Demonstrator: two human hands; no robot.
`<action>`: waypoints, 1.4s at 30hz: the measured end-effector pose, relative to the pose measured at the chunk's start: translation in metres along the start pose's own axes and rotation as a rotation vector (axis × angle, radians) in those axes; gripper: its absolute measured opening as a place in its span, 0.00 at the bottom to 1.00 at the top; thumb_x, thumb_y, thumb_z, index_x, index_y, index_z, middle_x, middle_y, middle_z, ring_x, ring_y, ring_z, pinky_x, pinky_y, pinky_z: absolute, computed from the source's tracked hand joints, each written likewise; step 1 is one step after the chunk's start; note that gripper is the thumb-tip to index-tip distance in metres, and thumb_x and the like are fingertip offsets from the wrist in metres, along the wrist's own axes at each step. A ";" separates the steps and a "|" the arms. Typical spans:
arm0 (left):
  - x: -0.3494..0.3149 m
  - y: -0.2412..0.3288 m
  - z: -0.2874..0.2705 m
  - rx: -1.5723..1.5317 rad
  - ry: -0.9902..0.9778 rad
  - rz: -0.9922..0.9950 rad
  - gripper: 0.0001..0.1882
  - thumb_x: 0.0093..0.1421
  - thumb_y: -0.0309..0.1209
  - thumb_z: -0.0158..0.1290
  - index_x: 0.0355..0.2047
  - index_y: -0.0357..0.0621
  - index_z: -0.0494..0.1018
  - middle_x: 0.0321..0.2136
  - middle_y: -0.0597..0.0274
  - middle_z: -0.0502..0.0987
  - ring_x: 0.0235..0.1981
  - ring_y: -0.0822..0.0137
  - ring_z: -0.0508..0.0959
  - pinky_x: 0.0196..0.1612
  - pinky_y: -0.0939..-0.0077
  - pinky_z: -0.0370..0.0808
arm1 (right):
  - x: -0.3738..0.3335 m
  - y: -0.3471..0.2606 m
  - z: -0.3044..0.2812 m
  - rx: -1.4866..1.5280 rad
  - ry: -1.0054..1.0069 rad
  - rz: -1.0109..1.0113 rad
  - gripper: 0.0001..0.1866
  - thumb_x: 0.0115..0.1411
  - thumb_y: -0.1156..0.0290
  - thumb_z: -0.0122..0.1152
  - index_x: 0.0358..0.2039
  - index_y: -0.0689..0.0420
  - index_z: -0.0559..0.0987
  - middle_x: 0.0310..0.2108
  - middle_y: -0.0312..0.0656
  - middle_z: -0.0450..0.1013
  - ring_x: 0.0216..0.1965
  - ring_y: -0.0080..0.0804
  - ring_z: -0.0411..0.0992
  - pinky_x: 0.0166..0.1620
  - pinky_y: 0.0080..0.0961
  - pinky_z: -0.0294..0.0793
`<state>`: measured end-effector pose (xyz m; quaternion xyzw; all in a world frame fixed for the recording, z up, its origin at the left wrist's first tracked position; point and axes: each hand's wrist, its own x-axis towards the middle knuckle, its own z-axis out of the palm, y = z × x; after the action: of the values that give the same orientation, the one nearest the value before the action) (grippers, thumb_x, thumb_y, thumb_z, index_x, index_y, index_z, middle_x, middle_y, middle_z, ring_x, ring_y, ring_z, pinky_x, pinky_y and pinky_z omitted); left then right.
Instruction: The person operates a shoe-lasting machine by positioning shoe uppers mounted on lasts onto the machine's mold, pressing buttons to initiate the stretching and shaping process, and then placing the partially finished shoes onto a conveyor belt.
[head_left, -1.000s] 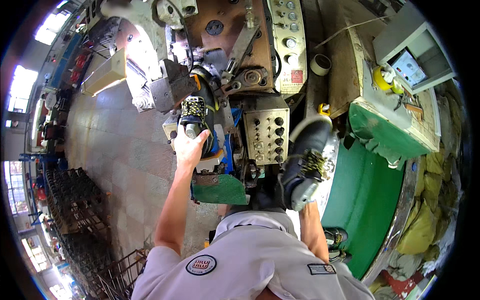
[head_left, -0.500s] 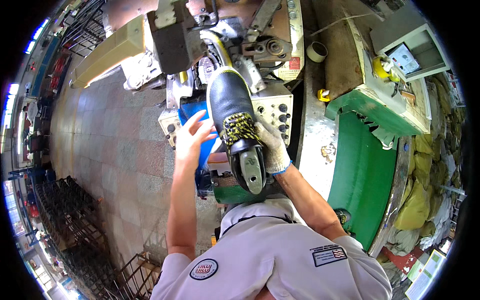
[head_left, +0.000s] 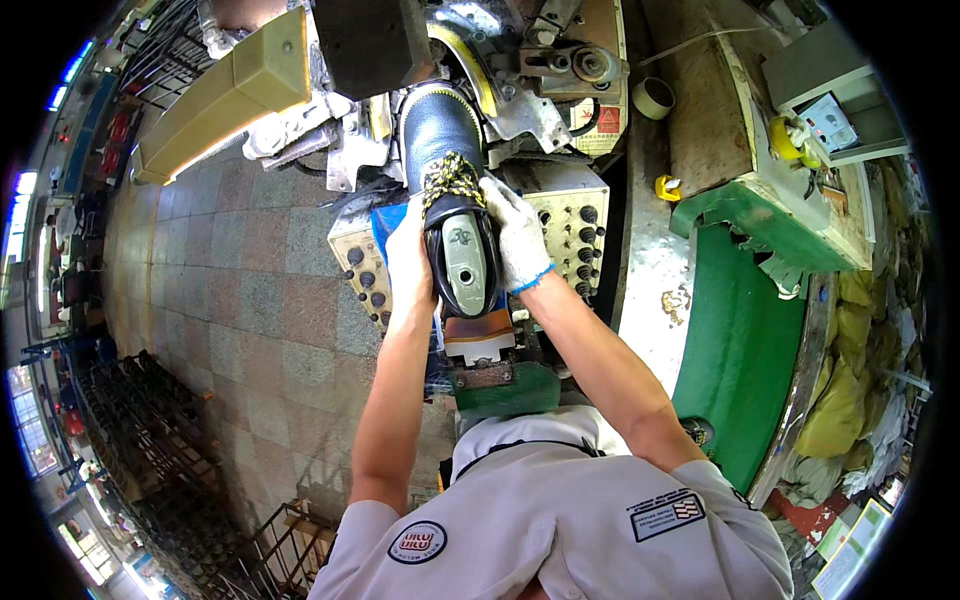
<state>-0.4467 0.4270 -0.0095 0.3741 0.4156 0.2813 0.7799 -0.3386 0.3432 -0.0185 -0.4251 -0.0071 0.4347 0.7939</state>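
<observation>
A black leather shoe with yellow-and-black laces sits on a grey-green shoe last, which shows through the shoe's opening. My bare left hand is closed along the shoe's left side near the heel. On the opposite side my right hand, in a white knit glove with a blue cuff edge, grips it too. The toe points away from me and lies between the metal plates of a machine; its underside is hidden. Beneath the heel is a brown-and-white machine part.
Control panels with black knobs flank the shoe. A long yellowish machine arm extends to the left. On the right stand a green-lined chute, a bench with a tape roll, and a grey box. Black racks stand at the lower left.
The shoe has moved forward, its toe now between the machine's plates. My left hand, open beside the shoe before, has closed on its left side. My right hand has moved forward with it.
</observation>
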 end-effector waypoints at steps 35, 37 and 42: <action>-0.027 -0.176 -0.175 0.985 0.136 0.025 0.47 0.54 0.45 0.66 0.67 0.31 0.59 0.59 0.34 0.71 0.61 0.41 0.71 0.64 0.57 0.66 | -0.119 0.011 -0.166 -0.099 0.287 -0.076 0.32 0.71 0.57 0.49 0.64 0.70 0.64 0.56 0.59 0.71 0.52 0.50 0.76 0.43 0.38 0.82; -0.028 -0.198 -0.177 1.038 0.064 0.083 0.48 0.53 0.40 0.68 0.67 0.30 0.56 0.59 0.33 0.70 0.60 0.39 0.71 0.62 0.55 0.68 | -0.137 0.002 -0.175 -0.200 0.350 -0.074 0.37 0.65 0.55 0.62 0.64 0.71 0.64 0.54 0.56 0.73 0.50 0.47 0.77 0.43 0.37 0.82; -0.014 -0.227 -0.178 1.048 0.103 0.277 0.50 0.49 0.38 0.71 0.65 0.31 0.57 0.58 0.32 0.69 0.58 0.36 0.70 0.59 0.52 0.70 | -0.138 -0.006 -0.154 -0.280 0.368 -0.044 0.34 0.67 0.58 0.60 0.64 0.69 0.64 0.56 0.56 0.73 0.50 0.45 0.78 0.44 0.37 0.81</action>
<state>-0.5775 0.3515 -0.2557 0.7498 0.4847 0.1542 0.4232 -0.3613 0.1429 -0.0632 -0.6029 0.0684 0.3274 0.7243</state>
